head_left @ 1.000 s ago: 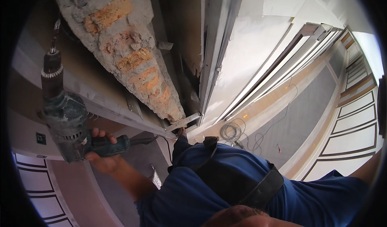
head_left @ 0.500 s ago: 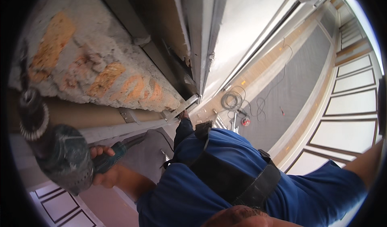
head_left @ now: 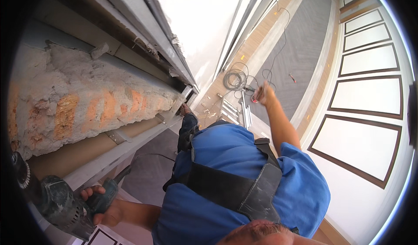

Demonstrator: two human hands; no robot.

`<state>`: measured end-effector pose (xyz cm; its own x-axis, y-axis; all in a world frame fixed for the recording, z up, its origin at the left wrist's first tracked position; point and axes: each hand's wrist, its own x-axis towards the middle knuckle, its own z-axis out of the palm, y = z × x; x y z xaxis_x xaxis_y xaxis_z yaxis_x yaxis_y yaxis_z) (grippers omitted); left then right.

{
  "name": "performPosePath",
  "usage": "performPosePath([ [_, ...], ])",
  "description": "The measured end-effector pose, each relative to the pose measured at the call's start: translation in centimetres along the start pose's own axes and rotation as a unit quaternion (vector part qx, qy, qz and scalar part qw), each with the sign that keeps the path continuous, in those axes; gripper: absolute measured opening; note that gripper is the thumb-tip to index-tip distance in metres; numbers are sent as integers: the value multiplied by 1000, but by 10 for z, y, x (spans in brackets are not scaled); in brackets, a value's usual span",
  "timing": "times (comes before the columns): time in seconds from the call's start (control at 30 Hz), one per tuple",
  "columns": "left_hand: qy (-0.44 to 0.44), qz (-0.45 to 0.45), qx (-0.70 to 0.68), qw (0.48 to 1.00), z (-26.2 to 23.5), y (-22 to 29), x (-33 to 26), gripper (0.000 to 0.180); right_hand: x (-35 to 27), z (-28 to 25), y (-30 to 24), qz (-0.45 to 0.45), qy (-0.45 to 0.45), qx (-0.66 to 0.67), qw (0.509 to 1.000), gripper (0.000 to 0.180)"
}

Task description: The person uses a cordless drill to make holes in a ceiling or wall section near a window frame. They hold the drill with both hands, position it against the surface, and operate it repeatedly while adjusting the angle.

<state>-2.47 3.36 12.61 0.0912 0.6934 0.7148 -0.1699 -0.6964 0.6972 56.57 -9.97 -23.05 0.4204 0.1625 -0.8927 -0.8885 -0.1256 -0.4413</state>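
Note:
My left hand (head_left: 102,203) is wrapped round the rear handle of a dusty green hammer drill (head_left: 65,206) at the lower left. The drill's toothed chuck collar points up toward the broken masonry edge (head_left: 87,110); its bit is lost in the dark rim of the picture. Grey mortar and several orange brick patches show on that edge. Out to the right, my right hand (head_left: 263,93) hangs in the air with its fingers loosely apart and slightly blurred. No object is visible in it. Far below it, a small red object on the floor is partly covered by the hand.
A coiled cable (head_left: 235,79) lies on the floor beside metal ladder-like rails (head_left: 237,112). A small red tool (head_left: 292,78) rests on the grey floor (head_left: 300,49). Metal framing (head_left: 130,10) runs along the opening above the masonry. White panelled walls (head_left: 357,145) stand to the right.
My right arm has swung from the far right edge inward, and its hand now shows. The drill sits lower and further left in view. The whole view has shifted, bringing more masonry in.

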Motion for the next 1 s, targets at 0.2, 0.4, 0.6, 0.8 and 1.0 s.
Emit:
performPosePath([
  [0.2, 32, 12, 58, 998, -11, -3, -1, 67, 92, -181, 72, 23, 79, 35, 996, 17],
  [0.4, 68, -18, 73, 995, -19, -3, -4, 71, 99, -263, -19, -366, 472, -178, 782, 56],
  [0.6, 76, -30, 61, 995, -17, -1, -4, 69, 64, -271, -34, -170, 307, -7, 936, 55],
  [0.8, 88, -11, 106, 990, -21, -1, -4, 70, 47, -224, -21, -159, 286, 20, 945, 43],
  [1.0, 79, -16, 112, 991, -21, -1, -4, 72, -8, -150, -128, -392, 180, -91, 898, 42],
])
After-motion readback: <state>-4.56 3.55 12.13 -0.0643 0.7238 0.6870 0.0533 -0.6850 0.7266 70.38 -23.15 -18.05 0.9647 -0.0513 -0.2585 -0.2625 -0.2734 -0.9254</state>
